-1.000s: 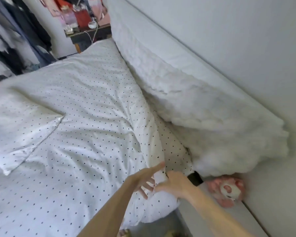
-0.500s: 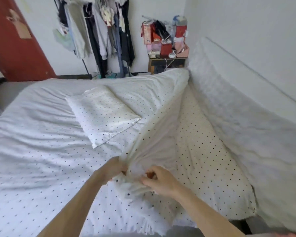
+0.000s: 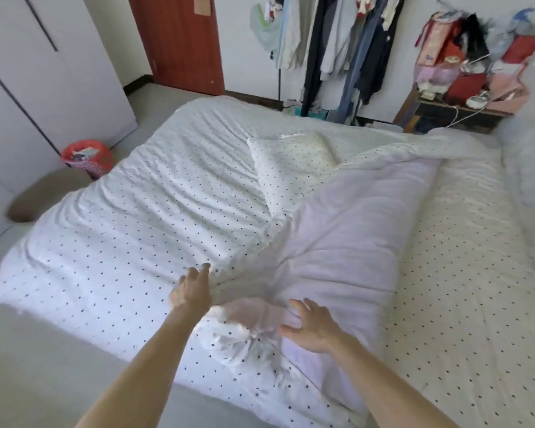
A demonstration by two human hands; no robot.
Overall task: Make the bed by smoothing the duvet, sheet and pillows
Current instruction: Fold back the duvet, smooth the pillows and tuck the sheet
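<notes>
A white duvet with black dots [image 3: 142,217] covers the left and middle of the bed. Its right part is folded back, showing a plain pale underside [image 3: 346,242]. The dotted sheet [image 3: 464,273] lies bare on the right. A dotted pillow [image 3: 291,162] sits on top of the duvet near the middle. The duvet's corner [image 3: 238,332] lies bunched between my hands. My left hand [image 3: 192,288] lies with spread fingers on the duvet. My right hand [image 3: 309,325] hovers open just above the folded part, holding nothing.
A red basket [image 3: 87,156] and a brown cushion [image 3: 47,193] sit on the floor left of the bed. A white wardrobe [image 3: 44,81] and a red door [image 3: 183,41] stand behind. Hanging clothes [image 3: 337,41] and a cluttered side table [image 3: 464,88] line the far wall.
Both hands pulled the duvet's corner leftward across the bed, folding it back off the sheet, then let it go. The view swung left from the wall side to the room.
</notes>
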